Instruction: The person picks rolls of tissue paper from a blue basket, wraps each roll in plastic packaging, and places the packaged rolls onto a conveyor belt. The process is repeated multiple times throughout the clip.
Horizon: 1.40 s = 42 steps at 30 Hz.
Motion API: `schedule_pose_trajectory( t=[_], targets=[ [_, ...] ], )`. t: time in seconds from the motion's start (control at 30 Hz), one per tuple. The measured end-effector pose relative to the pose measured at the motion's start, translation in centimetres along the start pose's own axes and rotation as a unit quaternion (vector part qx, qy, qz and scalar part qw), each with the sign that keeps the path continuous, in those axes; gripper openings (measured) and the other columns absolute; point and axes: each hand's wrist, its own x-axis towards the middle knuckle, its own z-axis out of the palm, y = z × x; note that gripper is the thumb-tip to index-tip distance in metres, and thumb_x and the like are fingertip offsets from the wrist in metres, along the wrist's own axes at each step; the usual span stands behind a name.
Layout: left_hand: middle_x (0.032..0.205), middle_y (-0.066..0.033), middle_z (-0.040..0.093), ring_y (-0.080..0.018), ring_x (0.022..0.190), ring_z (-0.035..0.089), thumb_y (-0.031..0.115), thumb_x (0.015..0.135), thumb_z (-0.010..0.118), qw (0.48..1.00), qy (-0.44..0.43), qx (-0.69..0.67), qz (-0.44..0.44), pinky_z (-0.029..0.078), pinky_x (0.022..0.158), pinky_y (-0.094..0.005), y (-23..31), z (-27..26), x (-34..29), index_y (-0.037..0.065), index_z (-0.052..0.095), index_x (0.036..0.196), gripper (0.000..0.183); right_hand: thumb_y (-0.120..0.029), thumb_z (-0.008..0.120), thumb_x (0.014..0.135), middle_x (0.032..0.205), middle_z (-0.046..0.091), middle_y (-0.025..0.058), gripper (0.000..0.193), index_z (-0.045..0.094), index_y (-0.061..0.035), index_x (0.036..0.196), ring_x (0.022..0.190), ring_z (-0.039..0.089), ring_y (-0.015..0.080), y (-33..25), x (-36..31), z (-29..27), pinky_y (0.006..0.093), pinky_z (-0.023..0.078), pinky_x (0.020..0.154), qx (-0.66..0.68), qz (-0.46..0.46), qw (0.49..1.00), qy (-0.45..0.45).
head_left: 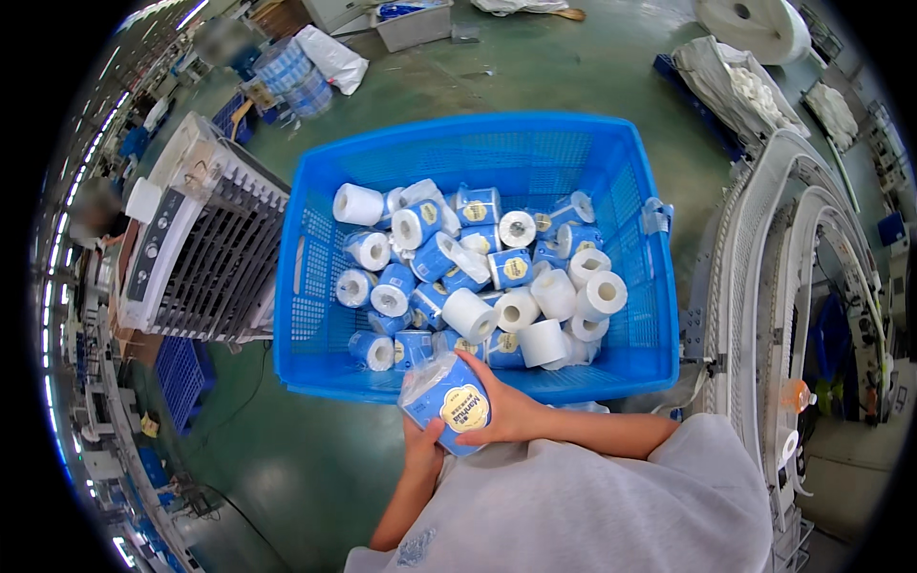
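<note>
Both my hands grip one toilet roll (pixel 441 393) in a blue and clear plastic wrapper with a pale yellow label. My left hand (pixel 422 447) holds it from below and the left, thumb on the wrapper. From the right, my right hand (pixel 508 409) wraps round it, with fingers partly hidden behind. The roll is tilted, just above the near rim of a big blue plastic basket (pixel 497 387). Inside lie many toilet rolls, some in blue wrappers like this wrapped roll (pixel 511 268), others plain white like this bare roll (pixel 470 315), jumbled together.
Left of the basket stands a grey-white air cooler (pixel 205 244) with a slatted front. A curved metal conveyor (pixel 740 277) runs along the right. Behind are a grey bin (pixel 413 29), a white sack (pixel 332 59) and a huge paper reel (pixel 755 27). A blue pallet (pixel 183 377) lies at left.
</note>
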Motion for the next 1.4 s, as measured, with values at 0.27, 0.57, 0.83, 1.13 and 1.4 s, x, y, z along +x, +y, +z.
schedule_pose_trajectory(
  t=[0.27, 0.57, 0.83, 1.13, 1.4],
  targets=[
    [0.13, -0.0174, 0.041, -0.0247, 0.12, 0.041, 0.062, 0.068, 0.064, 0.986, 0.024, 0.144, 0.086, 0.032, 0.1, -0.0357, 2.3, -7.0, -3.7, -0.003, 0.026, 0.136, 0.101, -0.059, 0.068, 0.068, 0.134, 0.031, 0.0152, 0.113, -0.003, -0.0118, 0.142, 0.124, 0.034, 0.0256, 0.6, 4.7, 1.9, 0.0375, 0.038, 0.095, 0.182, 0.257, 0.901, -0.3],
    [0.125, -0.0161, 0.048, -0.0309, 0.113, 0.048, 0.049, 0.084, 0.049, 0.939, 0.238, -0.25, -0.005, 0.039, 0.096, -0.042, -5.3, -9.7, -12.5, 0.001, 0.038, 0.129, 0.066, -0.056, 0.058, 0.077, 0.139, 0.021, 0.0269, 0.095, 0.006, -0.0127, 0.143, 0.129, 0.025, 0.0369, 1.9, 6.7, 7.4, 0.04, 0.027, 0.103, -0.115, 0.043, 0.9, -0.418],
    [0.122, -0.0156, 0.051, -0.0311, 0.11, 0.051, 0.048, 0.089, 0.04, 0.917, 0.253, -0.31, -0.015, 0.042, 0.093, -0.0433, -5.2, -12.7, -13.9, 0.003, 0.043, 0.126, 0.058, -0.048, 0.057, 0.082, 0.136, 0.033, 0.0224, 0.063, 0.039, -0.0141, 0.132, 0.132, 0.019, 0.0372, 3.3, 9.1, 14.7, 0.0452, 0.023, 0.104, -0.111, -0.066, 0.87, -0.476],
    [0.133, -0.0139, 0.042, -0.0304, 0.122, 0.04, 0.061, 0.085, 0.036, 0.913, 0.165, -0.374, 0.006, 0.03, 0.102, -0.0441, -1.4, -27.6, -18.0, 0.002, 0.037, 0.131, 0.075, -0.034, 0.058, 0.083, 0.136, 0.036, 0.0118, 0.06, 0.036, -0.016, 0.136, 0.128, 0.031, 0.0233, 2.1, 18.3, 29.4, 0.0354, 0.026, 0.103, -0.014, 0.092, 0.784, -0.614],
    [0.14, -0.0093, 0.028, -0.0259, 0.128, 0.03, 0.061, 0.08, 0.049, 0.929, 0.212, -0.271, 0.139, 0.027, 0.104, -0.0458, 4.2, -40.7, -26.8, 0.01, 0.017, 0.139, 0.084, -0.032, 0.056, 0.086, 0.127, 0.046, 0.0091, 0.058, 0.035, -0.0071, 0.135, 0.115, 0.045, 0.0187, 2.0, 22.4, 48.6, 0.0325, 0.037, 0.095, -0.052, 0.265, 0.829, -0.49]
  ],
)
